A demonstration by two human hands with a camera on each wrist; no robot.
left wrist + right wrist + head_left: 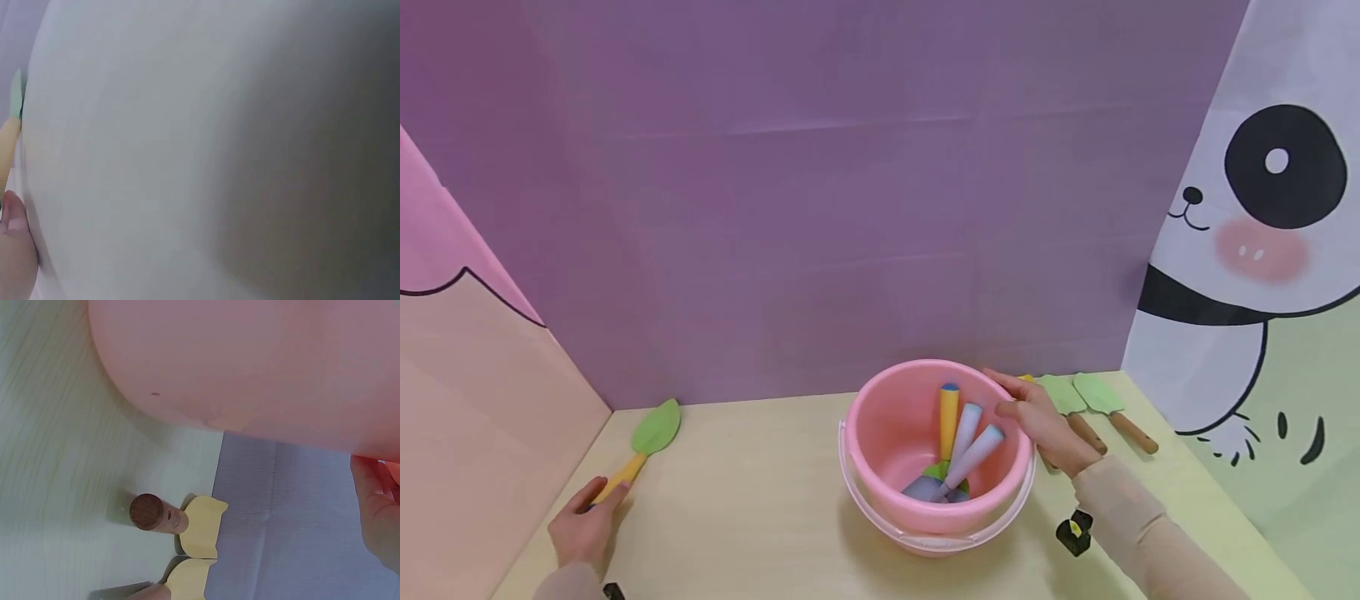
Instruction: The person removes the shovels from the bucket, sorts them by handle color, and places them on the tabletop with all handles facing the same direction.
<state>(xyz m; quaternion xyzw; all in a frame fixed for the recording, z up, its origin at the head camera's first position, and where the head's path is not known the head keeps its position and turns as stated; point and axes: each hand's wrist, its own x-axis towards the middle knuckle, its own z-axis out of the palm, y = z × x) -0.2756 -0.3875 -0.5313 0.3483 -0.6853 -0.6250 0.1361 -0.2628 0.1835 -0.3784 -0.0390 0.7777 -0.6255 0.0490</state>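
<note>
At the left of the table, my left hand grips the yellow handle of a toy shovel with a green, leaf-shaped blade pointing away from me. The left wrist view catches the same shovel at its left edge. A pink bucket stands right of the middle, its pale bail hanging down round the front. My right hand holds the bucket's right rim, thumb over the edge. Inside lean a yellow-handled shovel and two lavender-handled shovels, blades down.
Right of the bucket lie two spatulas with pale green heads and brown handles. Yellow-headed spatulas show beside the bucket in the right wrist view. A purple wall rises behind the table; a panda-printed panel borders the right side.
</note>
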